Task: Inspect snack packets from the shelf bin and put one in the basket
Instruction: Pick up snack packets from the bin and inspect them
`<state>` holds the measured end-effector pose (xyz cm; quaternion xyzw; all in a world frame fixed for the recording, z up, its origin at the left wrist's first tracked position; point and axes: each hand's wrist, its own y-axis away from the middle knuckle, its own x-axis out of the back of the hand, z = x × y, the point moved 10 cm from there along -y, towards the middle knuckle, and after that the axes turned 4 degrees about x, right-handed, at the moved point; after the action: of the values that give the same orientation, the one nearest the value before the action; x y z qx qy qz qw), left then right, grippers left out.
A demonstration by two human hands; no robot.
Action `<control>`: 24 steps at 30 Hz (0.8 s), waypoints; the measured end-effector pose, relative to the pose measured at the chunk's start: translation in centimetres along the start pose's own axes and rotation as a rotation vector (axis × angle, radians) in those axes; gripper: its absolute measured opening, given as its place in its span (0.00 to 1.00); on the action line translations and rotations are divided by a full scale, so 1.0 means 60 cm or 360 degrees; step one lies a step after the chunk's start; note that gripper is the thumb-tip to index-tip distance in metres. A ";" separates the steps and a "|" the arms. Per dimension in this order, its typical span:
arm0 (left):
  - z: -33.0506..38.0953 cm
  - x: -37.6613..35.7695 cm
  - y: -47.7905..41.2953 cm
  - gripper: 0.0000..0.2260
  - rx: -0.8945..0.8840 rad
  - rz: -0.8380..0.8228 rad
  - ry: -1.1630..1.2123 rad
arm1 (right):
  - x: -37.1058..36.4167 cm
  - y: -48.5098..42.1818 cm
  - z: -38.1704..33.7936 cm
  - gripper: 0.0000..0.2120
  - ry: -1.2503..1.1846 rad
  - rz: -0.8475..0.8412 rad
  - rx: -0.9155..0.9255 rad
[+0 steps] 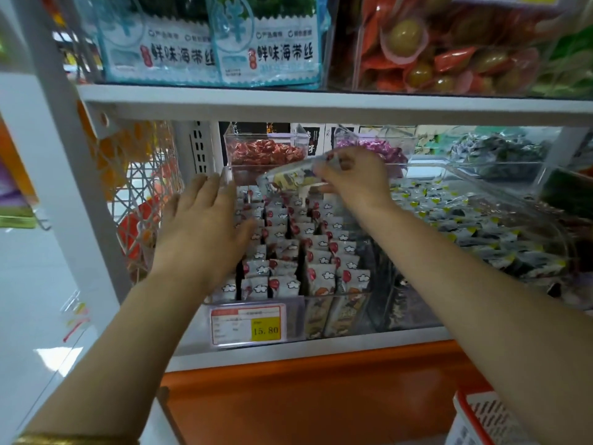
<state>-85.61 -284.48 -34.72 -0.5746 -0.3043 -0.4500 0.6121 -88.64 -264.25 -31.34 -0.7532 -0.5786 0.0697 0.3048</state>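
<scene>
A clear shelf bin (321, 298) holds several rows of small white snack packets (308, 248) with red and cloud prints. My right hand (356, 176) is raised above the back of the bin and pinches one snack packet (290, 179), lifted clear of the rows and lying roughly level. My left hand (205, 226) hovers over the bin's left side with fingers straight and spread, holding nothing. A corner of the red-rimmed white basket (481, 419) shows at the bottom right, below the shelf.
A price tag (247, 324) reading 15.80 sits on the bin's front. Another clear bin of dark packets (481, 226) lies to the right. Smaller bins of red sweets (266, 152) and purple sweets (382, 147) stand behind. The upper shelf board (321, 104) hangs close overhead.
</scene>
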 end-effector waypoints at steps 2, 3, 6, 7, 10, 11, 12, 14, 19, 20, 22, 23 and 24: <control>-0.008 -0.026 0.001 0.29 0.0027 -0.0112 -0.0021 | -0.034 -0.039 0.000 0.09 0.0236 -0.0013 0.0090; -0.008 -0.032 0.002 0.29 0.0020 -0.0123 -0.0007 | -0.051 -0.056 0.000 0.09 0.0350 -0.0023 0.0132; -0.008 -0.030 0.001 0.28 0.0022 -0.0056 0.0074 | -0.105 -0.097 0.003 0.11 0.0630 -0.0144 0.0278; -0.008 -0.029 0.001 0.28 0.0024 -0.0029 0.0100 | -0.124 -0.105 0.004 0.11 0.0745 -0.0223 0.0320; -0.008 -0.029 0.001 0.27 0.0010 0.0013 0.0142 | -0.177 -0.118 0.009 0.07 0.0997 -0.0503 0.0405; -0.006 -0.030 0.001 0.27 0.0000 0.0017 0.0154 | -0.192 -0.117 0.011 0.05 0.1039 -0.0575 0.0425; -0.006 -0.030 0.001 0.27 -0.0009 0.0022 0.0163 | -0.206 -0.115 0.014 0.05 0.1062 -0.0624 0.0438; -0.006 -0.030 0.000 0.27 -0.0020 0.0032 0.0167 | -0.231 -0.108 0.028 0.05 0.1108 -0.0700 0.0447; -0.006 -0.032 0.001 0.27 -0.0044 0.0049 0.0192 | -0.278 -0.093 0.080 0.10 0.1256 -0.1100 0.0391; -0.005 -0.032 0.001 0.26 -0.0044 0.0049 0.0205 | -0.272 -0.104 0.079 0.09 0.1148 -0.1058 0.0339; -0.004 -0.033 0.001 0.26 -0.0046 0.0049 0.0220 | -0.252 -0.133 0.075 0.07 0.1046 -0.0864 0.0273; -0.004 -0.034 0.001 0.26 -0.0048 0.0051 0.0223 | -0.246 -0.146 0.075 0.07 0.1107 -0.0772 0.0288; -0.004 -0.034 0.001 0.26 -0.0051 0.0054 0.0223 | -0.245 -0.154 0.077 0.07 0.1212 -0.0710 0.0323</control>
<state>-86.43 -284.29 -36.57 -0.5566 -0.2437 -0.4834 0.6302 -103.17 -274.61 -33.72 -0.5483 -0.5638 -0.2233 0.5759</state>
